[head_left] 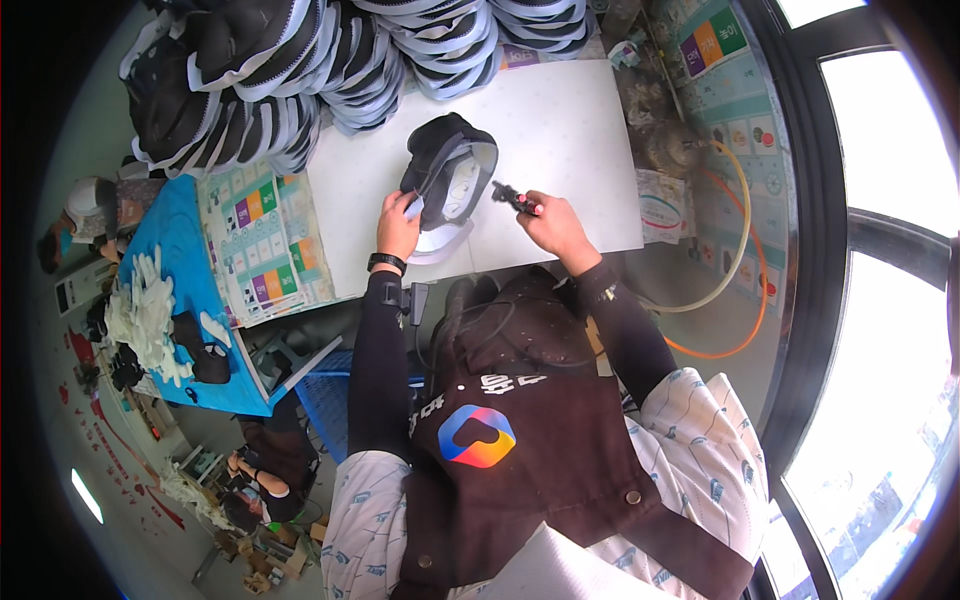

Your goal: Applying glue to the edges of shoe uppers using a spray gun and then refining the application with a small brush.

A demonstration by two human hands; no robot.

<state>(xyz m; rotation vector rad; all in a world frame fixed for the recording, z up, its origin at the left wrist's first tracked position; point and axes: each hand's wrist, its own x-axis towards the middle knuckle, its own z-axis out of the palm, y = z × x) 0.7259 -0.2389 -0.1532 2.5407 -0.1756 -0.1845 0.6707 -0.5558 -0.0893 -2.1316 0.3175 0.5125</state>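
Observation:
My left hand (398, 228) is closed on the near left edge of a hollow black fabric piece (436, 150) with a pale grey rim. It looks like a cap or a shoe upper; I cannot tell which. Its opening faces right and shows a whitish inside, and a pale flap (440, 245) hangs at its near end. Just right of it, apart from the piece, my right hand (556, 226) grips a small black hand tool (510, 197) with red parts, its dark tip toward the piece. The tool's exact kind is unclear. Both are over the white tabletop (580, 130).
Stacks of similar black-and-grey pieces (430, 45) line the far side. A blue table (160, 240) at left bears white gloves (145, 310). Yellow (745, 220) and orange hoses (765, 290) curve at right beside the window frame (830, 300). Another person (262, 490) works at lower left.

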